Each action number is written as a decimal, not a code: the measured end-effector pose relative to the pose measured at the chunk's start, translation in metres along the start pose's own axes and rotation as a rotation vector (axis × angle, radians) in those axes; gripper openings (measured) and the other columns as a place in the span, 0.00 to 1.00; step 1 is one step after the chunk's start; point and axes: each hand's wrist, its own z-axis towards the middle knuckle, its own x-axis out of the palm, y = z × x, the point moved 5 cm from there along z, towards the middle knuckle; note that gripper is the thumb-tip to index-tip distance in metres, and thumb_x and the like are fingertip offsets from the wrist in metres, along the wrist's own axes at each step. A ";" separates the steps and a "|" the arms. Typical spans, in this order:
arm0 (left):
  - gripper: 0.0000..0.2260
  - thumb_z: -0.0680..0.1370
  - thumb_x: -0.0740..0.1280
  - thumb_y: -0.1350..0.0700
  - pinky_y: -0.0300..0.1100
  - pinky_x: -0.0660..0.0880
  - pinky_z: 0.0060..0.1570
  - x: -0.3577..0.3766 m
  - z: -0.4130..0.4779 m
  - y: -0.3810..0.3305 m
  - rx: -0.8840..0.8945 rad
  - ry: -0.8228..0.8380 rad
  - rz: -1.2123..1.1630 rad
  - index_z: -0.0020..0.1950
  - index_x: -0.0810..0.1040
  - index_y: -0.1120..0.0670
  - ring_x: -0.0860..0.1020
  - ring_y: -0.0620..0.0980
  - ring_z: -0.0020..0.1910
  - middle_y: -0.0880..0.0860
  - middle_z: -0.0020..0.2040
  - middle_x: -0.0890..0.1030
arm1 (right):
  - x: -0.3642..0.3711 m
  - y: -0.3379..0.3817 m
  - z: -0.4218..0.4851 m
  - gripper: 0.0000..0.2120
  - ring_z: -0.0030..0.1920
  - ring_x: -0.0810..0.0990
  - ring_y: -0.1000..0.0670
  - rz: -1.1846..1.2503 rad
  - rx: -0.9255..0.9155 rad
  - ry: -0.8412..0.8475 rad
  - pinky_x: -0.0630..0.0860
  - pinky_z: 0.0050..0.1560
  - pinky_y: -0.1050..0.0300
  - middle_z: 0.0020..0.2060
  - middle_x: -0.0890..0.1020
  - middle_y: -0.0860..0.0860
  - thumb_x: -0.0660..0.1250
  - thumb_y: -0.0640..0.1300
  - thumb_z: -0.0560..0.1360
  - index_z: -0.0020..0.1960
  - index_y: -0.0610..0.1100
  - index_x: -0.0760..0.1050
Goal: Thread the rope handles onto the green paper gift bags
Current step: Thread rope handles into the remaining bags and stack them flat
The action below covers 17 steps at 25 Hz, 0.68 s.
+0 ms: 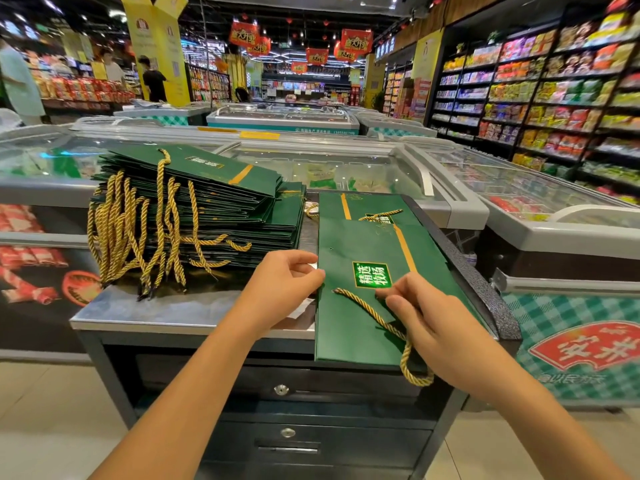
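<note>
Beside stacked green paper bags [225, 209], our flat green paper gift bag [346, 327] points away; left fingers [311, 271] pinch its edge, right fingers [394, 299] the twisted gold rope [365, 305].

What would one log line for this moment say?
left hand pinches green bag edge | right hand holds gold rope | bag flat on counter | strung stack at left

Matt green paper bag [360, 320], twisted gold rope [374, 315], brushed metal counter [180, 310]

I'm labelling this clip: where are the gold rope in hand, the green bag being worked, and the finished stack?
gold rope [367, 308]: head view, stretch lying across bag.
green bag [346, 336]: head view, bare front panel.
finished stack [194, 171]: head view, top bag's face.
</note>
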 end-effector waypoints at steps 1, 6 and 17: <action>0.17 0.78 0.71 0.54 0.38 0.79 0.51 0.001 0.000 -0.001 0.010 0.001 0.004 0.67 0.79 0.53 0.83 0.40 0.44 0.47 0.47 0.84 | -0.004 0.003 -0.006 0.08 0.30 0.71 0.51 -0.008 -0.003 0.000 0.65 0.31 0.57 0.34 0.80 0.49 0.58 0.53 0.84 0.49 0.51 0.71; 0.20 0.75 0.75 0.52 0.49 0.81 0.54 0.005 0.000 -0.004 0.027 0.012 0.042 0.66 0.79 0.53 0.81 0.43 0.38 0.49 0.42 0.83 | -0.015 0.007 0.017 0.05 0.44 0.83 0.59 0.041 -0.003 -0.008 0.79 0.49 0.56 0.42 0.86 0.58 0.62 0.49 0.82 0.50 0.50 0.76; 0.19 0.76 0.74 0.52 0.49 0.81 0.42 0.006 -0.001 -0.003 0.045 0.049 0.037 0.67 0.78 0.50 0.79 0.45 0.36 0.55 0.44 0.83 | 0.009 -0.008 0.112 0.03 0.40 0.85 0.53 0.308 0.065 -0.088 0.83 0.48 0.54 0.39 0.87 0.51 0.73 0.42 0.77 0.48 0.49 0.85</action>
